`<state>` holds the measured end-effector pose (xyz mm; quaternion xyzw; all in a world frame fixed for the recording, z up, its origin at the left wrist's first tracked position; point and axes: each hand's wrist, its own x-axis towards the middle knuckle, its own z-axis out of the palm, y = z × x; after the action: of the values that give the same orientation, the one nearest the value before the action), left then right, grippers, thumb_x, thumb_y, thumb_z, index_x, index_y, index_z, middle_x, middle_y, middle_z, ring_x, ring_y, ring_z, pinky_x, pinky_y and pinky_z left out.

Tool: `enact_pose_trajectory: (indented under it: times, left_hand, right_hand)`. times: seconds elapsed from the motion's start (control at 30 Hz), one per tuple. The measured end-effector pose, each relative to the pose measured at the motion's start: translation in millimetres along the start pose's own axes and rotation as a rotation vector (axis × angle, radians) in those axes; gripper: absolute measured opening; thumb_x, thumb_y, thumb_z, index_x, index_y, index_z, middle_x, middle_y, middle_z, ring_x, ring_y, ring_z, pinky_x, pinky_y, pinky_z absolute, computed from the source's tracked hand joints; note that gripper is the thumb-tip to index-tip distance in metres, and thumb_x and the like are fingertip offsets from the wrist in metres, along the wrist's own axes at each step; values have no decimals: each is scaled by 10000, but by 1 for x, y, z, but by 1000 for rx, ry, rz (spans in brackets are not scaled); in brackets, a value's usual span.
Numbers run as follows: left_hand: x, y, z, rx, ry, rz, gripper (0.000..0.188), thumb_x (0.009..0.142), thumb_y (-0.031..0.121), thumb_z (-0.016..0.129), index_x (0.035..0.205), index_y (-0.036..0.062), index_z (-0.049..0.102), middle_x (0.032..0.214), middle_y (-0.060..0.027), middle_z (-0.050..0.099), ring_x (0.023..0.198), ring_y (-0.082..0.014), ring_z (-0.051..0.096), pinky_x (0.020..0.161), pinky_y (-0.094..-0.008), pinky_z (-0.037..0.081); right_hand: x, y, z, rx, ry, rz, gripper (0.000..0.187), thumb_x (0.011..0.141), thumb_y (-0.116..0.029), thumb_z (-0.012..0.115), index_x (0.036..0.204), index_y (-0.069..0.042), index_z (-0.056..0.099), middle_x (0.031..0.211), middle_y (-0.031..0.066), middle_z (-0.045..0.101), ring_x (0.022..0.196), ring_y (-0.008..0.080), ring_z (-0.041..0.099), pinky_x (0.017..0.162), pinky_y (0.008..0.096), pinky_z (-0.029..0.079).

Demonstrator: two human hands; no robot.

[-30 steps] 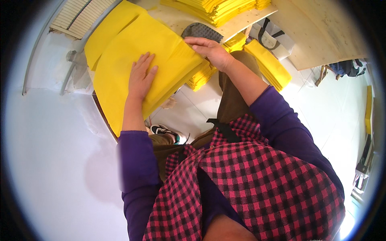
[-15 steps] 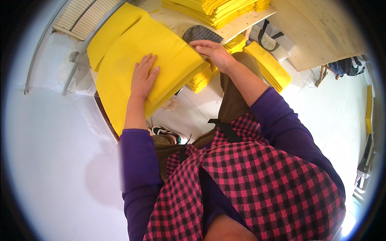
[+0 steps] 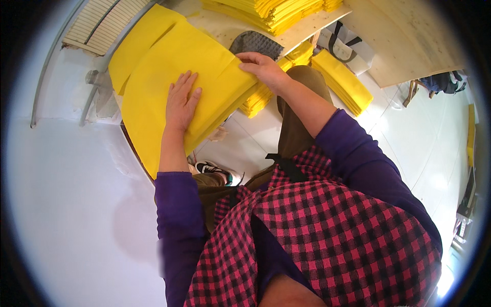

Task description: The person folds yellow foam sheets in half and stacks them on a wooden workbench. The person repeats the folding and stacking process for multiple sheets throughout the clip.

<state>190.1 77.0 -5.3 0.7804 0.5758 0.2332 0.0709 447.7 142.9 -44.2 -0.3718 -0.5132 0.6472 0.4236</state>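
A stack of yellow fabric sheets (image 3: pixel 153 97) lies on a surface in front of me, wide and smooth on top. My left hand (image 3: pixel 181 102) rests flat on the top sheet, fingers stretched out. At the stack's right edge, my right hand (image 3: pixel 263 71) has its thumb and fingers closed on the fabric's corner; its fingertips are partly hidden. Just beyond that hand sits a dark grey textured pad (image 3: pixel 258 45).
Piles of folded yellow fabric (image 3: pixel 276 13) stand on a wooden board at the back. More yellow bundles (image 3: pixel 342 82) lie to the right, beside a white bag (image 3: pixel 348 48) with dark handles. A large wooden panel (image 3: pixel 404 41) is at the upper right; a white wall (image 3: pixel 76 204) is on the left.
My right hand has shifted slightly left and come down onto the fabric's edge, its fingers curling in. My left hand stays flat in nearly the same place.
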Motion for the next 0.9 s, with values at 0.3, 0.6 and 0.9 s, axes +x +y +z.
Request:
enact_pose_trajectory:
  times: [0.3, 0.6, 0.9]
  left_hand:
    - [1, 3, -1, 1, 9, 7, 473, 945, 410, 463, 1318, 125, 519, 1413, -128, 443, 1344, -312, 355, 1128, -470, 200]
    - [0, 4, -1, 17, 20, 15, 462, 944, 393, 473, 1312, 119, 523, 1413, -127, 443, 1344, -312, 355, 1128, -469, 202]
    - [0, 5, -1, 14, 20, 10, 455, 940, 383, 483, 1308, 119, 528, 1411, -122, 446, 1341, -306, 361, 1125, -472, 206]
  right_hand:
    - [1, 1, -2, 20, -2, 11, 438, 855, -169, 623, 1249, 6, 546, 1146, 113, 610, 1038, 190, 564, 916, 293, 433]
    - [0, -4, 0, 27, 19, 18, 455, 839, -147, 618, 1259, 8, 534, 1177, 110, 596, 1070, 195, 549, 938, 288, 418]
    - [5, -3, 2, 44, 17, 3, 467, 838, -160, 625, 1265, 5, 529, 1196, 110, 585, 1088, 199, 540, 955, 292, 408]
